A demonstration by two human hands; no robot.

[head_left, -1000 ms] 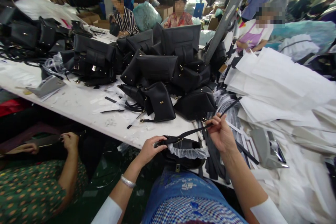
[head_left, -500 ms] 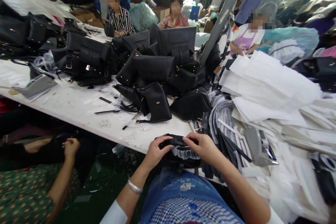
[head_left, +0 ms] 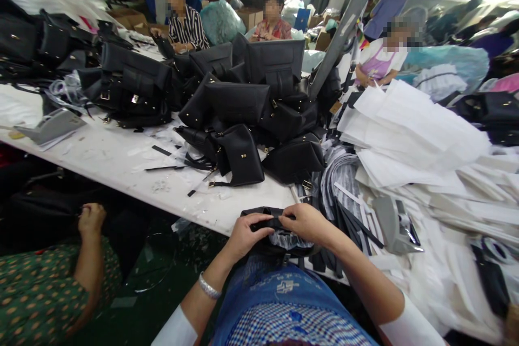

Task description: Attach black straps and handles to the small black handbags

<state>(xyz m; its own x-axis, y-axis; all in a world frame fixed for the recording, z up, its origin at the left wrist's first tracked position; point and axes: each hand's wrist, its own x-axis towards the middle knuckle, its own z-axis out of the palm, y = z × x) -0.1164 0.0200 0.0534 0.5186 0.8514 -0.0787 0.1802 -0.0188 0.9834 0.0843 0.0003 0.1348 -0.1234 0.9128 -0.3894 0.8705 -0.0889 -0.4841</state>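
Observation:
A black handbag [head_left: 298, 251] lies against my apron at the table's front edge, with clear plastic wrap [head_left: 286, 239] showing at its top. My left hand [head_left: 248, 235] pinches the bag's dark upper edge between thumb and fingers. Close beside it, my right hand [head_left: 302, 223] grips the same edge, its fingertips curled over the black material. The hands are a short gap apart. The bag's underside is hidden by my hands and the apron.
Black bags [head_left: 239, 154] are heaped ahead. Right of my hands lie plastic-wrapped straps [head_left: 334, 173], a grey tape dispenser [head_left: 395, 224] and white sheets [head_left: 417, 124]. A second dispenser [head_left: 54, 127] stands left. A co-worker's hand [head_left: 91, 220] is at lower left; other people sit across the table.
My hands have drawn slightly closer together along the bag's edge, the right one shifting left. The co-worker's hand at lower left has moved left. The view has shifted slightly.

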